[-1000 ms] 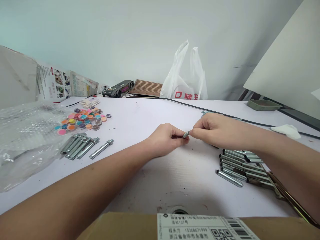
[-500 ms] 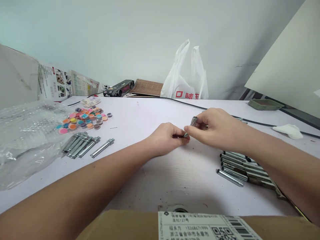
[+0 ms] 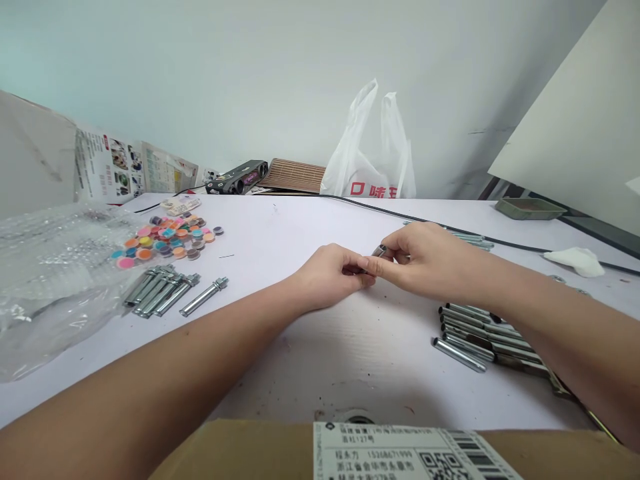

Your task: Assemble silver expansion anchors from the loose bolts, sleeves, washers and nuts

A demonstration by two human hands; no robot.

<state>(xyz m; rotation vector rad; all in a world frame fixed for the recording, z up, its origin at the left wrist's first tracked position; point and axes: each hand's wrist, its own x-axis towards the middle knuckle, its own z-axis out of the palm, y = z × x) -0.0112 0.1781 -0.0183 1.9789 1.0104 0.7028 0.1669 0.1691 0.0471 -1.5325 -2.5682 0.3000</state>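
Note:
In the middle of the table, my right hand (image 3: 425,260) pinches a short metal sleeve (image 3: 381,251), its hollow end showing above the fingertips. My left hand (image 3: 333,275) is closed, its fingertips meeting those of the right. A thin bolt is inside the left fingers, hidden now; its silver tip showed a moment ago. How far the sleeve and bolt overlap is covered by the fingers. Below my right forearm lies a pile of metal sleeves (image 3: 467,333), with one sleeve (image 3: 459,355) apart at the front. Thin metal rods (image 3: 470,239) lie behind my right hand.
At left, several expansion bolts (image 3: 163,292) lie beside colourful plastic caps (image 3: 170,237) and a clear plastic bag (image 3: 55,287). A cardboard box (image 3: 240,453) fills the near edge. Behind are a white carrier bag (image 3: 370,163), a black cable (image 3: 370,207) and a green tray (image 3: 530,209).
My right hand has moved slightly down and left, bringing the sleeve lower against my left fingertips. The sleeve has tilted over. My left hand has barely shifted.

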